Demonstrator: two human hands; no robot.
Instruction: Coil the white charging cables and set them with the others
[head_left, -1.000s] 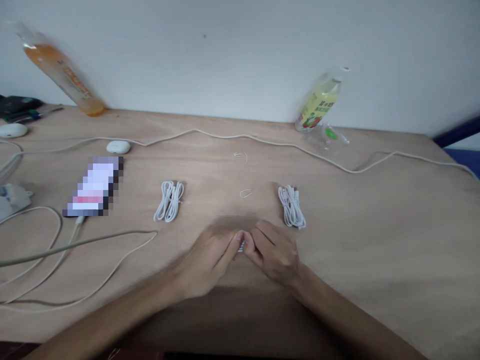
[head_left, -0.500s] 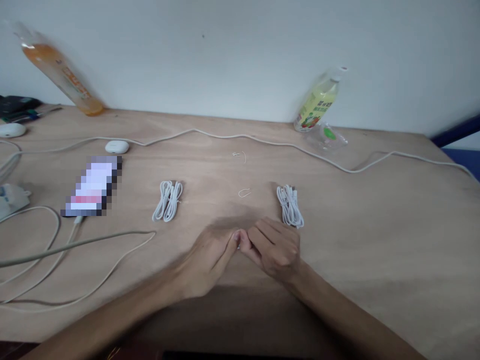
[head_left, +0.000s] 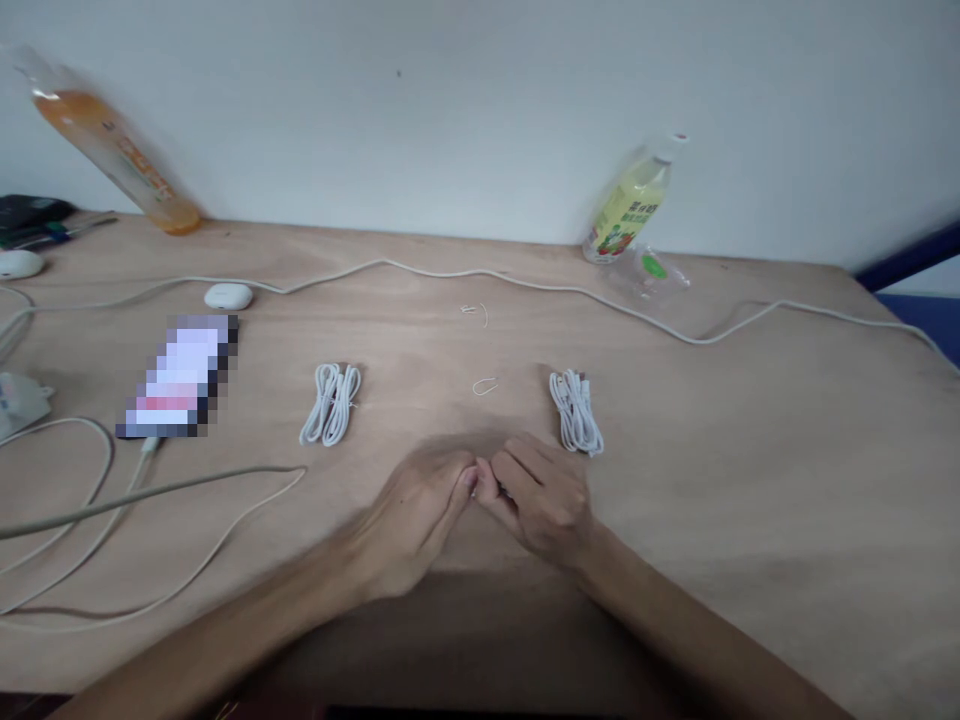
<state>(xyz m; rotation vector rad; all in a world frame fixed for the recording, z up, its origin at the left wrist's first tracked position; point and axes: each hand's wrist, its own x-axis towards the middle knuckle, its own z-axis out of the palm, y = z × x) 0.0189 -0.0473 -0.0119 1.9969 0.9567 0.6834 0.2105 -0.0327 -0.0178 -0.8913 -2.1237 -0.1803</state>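
Observation:
My left hand [head_left: 424, 510] and my right hand [head_left: 544, 495] meet above the near middle of the wooden table [head_left: 712, 520]. Both are closed, thumbs and bent fingers pressed together where they touch. Whatever they pinch is hidden behind the fingers. Beyond my left hand lies a coiled white cable [head_left: 331, 405], bundled in the middle. A second coiled white cable [head_left: 576, 413] rests just past my right hand. Between the two bundles is a small bent white twist tie [head_left: 485, 386], with more thin white pieces [head_left: 473, 313] farther back.
At the left lie a phone [head_left: 180, 375] with a plugged-in charging cable [head_left: 217, 545] and a white earbud case [head_left: 228, 296]. An orange drink bottle [head_left: 120, 165] and a yellow-labelled bottle [head_left: 634, 205] stand near the wall. Clear plastic packaging [head_left: 654, 272] sits by a long white cord [head_left: 480, 272].
The view has shifted slightly, moving everything a little to the left. My hands keep nearly the same closed pose together.

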